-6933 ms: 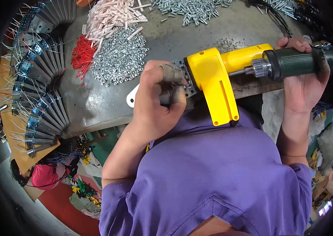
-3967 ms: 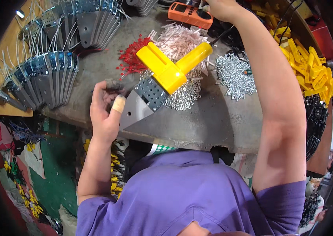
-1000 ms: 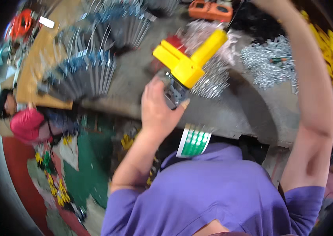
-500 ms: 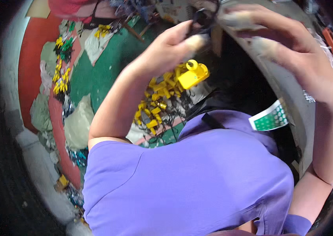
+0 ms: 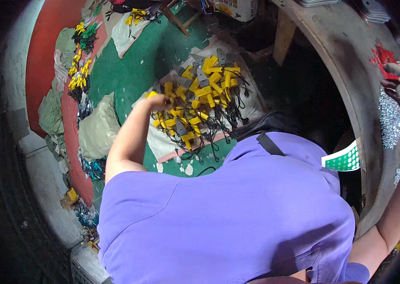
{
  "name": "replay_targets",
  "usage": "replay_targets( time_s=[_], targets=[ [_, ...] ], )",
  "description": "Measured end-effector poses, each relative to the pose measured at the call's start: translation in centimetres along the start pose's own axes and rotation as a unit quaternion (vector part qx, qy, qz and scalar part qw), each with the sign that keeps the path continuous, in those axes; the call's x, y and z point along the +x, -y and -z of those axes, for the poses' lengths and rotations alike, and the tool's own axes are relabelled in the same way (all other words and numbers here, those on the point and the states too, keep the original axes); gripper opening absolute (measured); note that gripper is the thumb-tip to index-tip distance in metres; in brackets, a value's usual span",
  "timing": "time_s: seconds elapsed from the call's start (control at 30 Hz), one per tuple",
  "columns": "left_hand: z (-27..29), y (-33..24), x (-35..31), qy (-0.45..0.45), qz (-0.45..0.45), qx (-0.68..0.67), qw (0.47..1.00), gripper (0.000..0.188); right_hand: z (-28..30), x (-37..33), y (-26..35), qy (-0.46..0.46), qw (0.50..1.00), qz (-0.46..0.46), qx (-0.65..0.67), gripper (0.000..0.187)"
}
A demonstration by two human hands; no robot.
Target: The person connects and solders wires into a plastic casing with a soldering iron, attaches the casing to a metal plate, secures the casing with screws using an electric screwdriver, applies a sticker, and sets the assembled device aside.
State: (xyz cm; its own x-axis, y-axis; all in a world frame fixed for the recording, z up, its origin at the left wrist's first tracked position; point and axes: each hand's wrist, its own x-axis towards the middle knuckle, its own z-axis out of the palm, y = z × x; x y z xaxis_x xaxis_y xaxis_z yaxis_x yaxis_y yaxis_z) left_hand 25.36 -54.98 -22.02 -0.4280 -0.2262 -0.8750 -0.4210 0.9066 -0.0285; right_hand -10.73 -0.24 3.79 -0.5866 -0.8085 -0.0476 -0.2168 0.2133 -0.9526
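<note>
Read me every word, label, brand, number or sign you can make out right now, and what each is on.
No text is legible in this view.
White container, top edge: printed marks, too small and blurred to read.
Green-and-white card, right of centre: dots, no words I can make out.
Heaped yellow-and-grey pieces: no readable markings.

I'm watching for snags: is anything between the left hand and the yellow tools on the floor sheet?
Nothing visible stands between them: the left hand is at the left side of the yellow tools, and the black cords lie mostly to its right. Touching or not is unclear.
</note>
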Motion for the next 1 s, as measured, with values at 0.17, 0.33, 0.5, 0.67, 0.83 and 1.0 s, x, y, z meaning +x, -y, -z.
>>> replay_targets(
  time_s=[0.17, 0.33, 0.5, 0.67, 0.83, 1.0],
  targets=[
    [-10.9, 2.6, 2.4, -0.057, 0.117, 0.147, 0.981, 0.092, 3.0, -3.6, -1.7, -0.155, 0.984, -0.052, -0.076, 0.051],
    [0.8, -10.7, 3.2, -0.315, -0.106, -0.043, 0.942, 0.068, 0.5, -4.7, -0.8, -0.142, 0.987, -0.078, -0.005, 0.034],
    [17.2, -26.9, -5.6, -0.689, -0.314, -0.062, 0.65, 0.042, -0.5, -6.9, -1.7, -0.131, 0.989, -0.069, 0.015, 0.034],
    [26.4, -33.4, -10.6, -0.809, -0.356, -0.061, 0.463, 0.039, -0.6, -10.6, -3.2, -0.168, 0.979, -0.111, 0.03, 0.033],
    [30.7, -33.0, -7.6, -0.774, -0.298, -0.236, 0.506, 0.044, -0.7, -16.1, -4.7, -0.277, 0.943, -0.171, 0.07, 0.033],
    [30.8, -31.0, -7.1, -0.765, -0.314, -0.281, 0.487, 0.048, 2.3, -17.6, -5.7, -0.33, 0.926, -0.161, -0.085, 0.028]
  ],
)
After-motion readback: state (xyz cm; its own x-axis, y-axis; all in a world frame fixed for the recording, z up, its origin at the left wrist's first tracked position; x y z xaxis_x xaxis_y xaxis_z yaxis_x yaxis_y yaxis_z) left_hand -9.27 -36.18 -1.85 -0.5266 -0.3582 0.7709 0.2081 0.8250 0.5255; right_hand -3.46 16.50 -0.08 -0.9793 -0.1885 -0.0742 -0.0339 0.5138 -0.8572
